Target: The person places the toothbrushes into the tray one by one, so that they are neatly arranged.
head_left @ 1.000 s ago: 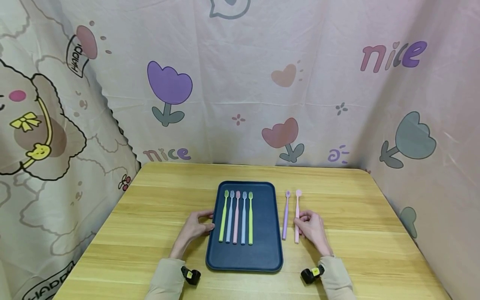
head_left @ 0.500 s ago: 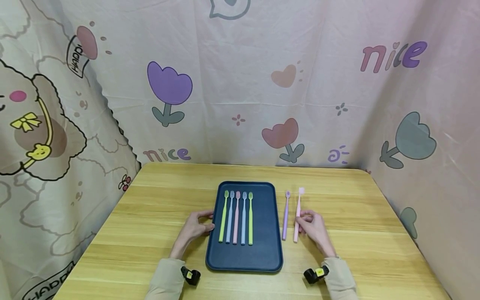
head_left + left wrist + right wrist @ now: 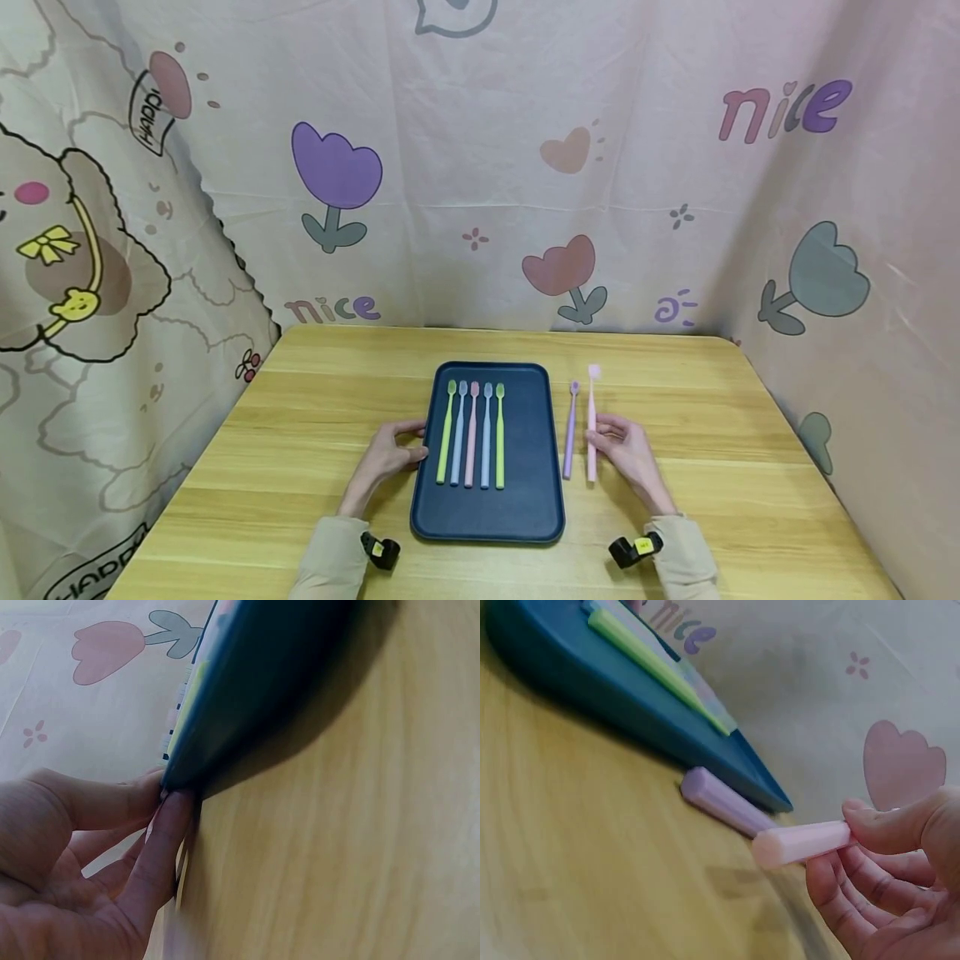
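Note:
My left hand holds the left rim of a dark blue tray; in the left wrist view thumb and fingertips meet at the tray's edge. Several toothbrushes lie side by side on the tray, heads toward the back: a yellow-green toothbrush leftmost, then blue, a pink toothbrush, blue, and another yellow-green toothbrush. To the right of the tray, my right hand pinches a light pink toothbrush by its handle. The right wrist view shows its handle end raised above the table.
A purple toothbrush lies on the wooden table, between the tray and my right hand. The tray's right half is bare. A printed curtain hangs behind the table and along its sides.
The pink toothbrush in my right hand has come up off the table, its head now farther back, and has shifted slightly left. My left hand and the tray stay in place.

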Demonstrator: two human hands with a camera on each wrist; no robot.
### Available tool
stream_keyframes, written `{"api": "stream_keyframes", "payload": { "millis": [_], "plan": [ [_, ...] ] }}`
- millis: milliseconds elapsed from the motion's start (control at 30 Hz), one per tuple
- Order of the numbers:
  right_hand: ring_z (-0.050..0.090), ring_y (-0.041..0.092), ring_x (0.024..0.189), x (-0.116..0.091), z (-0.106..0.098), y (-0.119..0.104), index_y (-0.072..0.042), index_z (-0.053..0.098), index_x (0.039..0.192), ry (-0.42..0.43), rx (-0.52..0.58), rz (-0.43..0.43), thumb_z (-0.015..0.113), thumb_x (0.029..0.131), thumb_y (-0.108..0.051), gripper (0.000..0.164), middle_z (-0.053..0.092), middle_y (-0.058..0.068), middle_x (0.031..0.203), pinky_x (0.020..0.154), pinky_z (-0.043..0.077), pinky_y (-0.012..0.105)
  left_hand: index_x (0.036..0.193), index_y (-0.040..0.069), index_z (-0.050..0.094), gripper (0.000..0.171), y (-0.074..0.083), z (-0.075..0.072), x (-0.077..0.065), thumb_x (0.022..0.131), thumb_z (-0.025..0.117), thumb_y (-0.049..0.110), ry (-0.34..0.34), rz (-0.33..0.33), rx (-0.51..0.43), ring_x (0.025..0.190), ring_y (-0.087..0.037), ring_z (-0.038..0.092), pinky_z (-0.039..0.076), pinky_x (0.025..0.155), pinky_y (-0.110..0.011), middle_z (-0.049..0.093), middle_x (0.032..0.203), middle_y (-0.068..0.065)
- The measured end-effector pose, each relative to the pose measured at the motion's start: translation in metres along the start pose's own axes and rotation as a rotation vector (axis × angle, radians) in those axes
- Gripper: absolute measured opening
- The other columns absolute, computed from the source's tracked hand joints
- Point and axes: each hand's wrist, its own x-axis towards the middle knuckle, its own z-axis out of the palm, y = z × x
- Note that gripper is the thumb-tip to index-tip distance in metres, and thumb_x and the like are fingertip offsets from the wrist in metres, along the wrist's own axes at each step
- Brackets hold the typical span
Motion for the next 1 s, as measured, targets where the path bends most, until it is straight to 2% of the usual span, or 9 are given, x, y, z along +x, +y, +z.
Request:
{"api": "stream_keyframes", "payload": {
  "millis": [233, 567, 833, 1000],
  "plan": [
    [0.064, 0.006, 0.071, -0.001, 0.010, -0.006, 0.021, 0.053, 0.128, -0.037, 0.013, -0.017, 0.064, 0.094, 0.002, 0.040, 0.066, 0.003, 0.090, 0.064, 0.055, 0.020, 0.133, -0.007, 0.061, 0.049, 0.000, 0.000, 0.000, 0.085, 0.069, -0.008, -0.001, -0.002, 0.009, 0.080, -0.023, 0.071, 0.063, 0.069, -0.038, 0.065, 0.122, -0.027],
    [0.063, 0.008, 0.068, 0.000, 0.024, -0.008, 0.020, 0.057, 0.121, -0.058, 0.024, -0.041, 0.065, 0.093, 0.002, 0.034, 0.066, 0.004, 0.084, 0.065, 0.057, 0.021, 0.133, -0.010, 0.059, 0.050, 0.000, -0.001, 0.001, 0.085, 0.070, -0.009, -0.014, 0.003, 0.014, 0.081, -0.020, 0.070, 0.063, 0.070, -0.036, 0.065, 0.122, -0.029],
    [0.059, 0.009, 0.060, -0.003, 0.037, -0.016, 0.017, 0.059, 0.111, -0.052, 0.015, -0.007, 0.069, 0.090, 0.000, 0.028, 0.064, 0.000, 0.077, 0.055, 0.054, 0.022, 0.130, -0.010, 0.061, 0.048, -0.002, -0.004, 0.000, 0.084, 0.072, -0.006, -0.034, 0.086, -0.008, 0.077, -0.016, 0.070, 0.063, 0.066, -0.034, 0.067, 0.114, -0.027],
    [0.059, 0.008, 0.055, -0.002, 0.046, -0.017, 0.015, 0.059, 0.107, -0.056, 0.037, -0.002, 0.071, 0.088, 0.002, 0.026, 0.063, -0.003, 0.071, 0.054, 0.054, 0.021, 0.132, -0.009, 0.061, 0.048, 0.001, -0.002, 0.000, 0.085, 0.070, -0.008, -0.010, 0.011, -0.001, 0.079, -0.020, 0.070, 0.063, 0.068, -0.034, 0.066, 0.121, -0.028]
  ]
}}
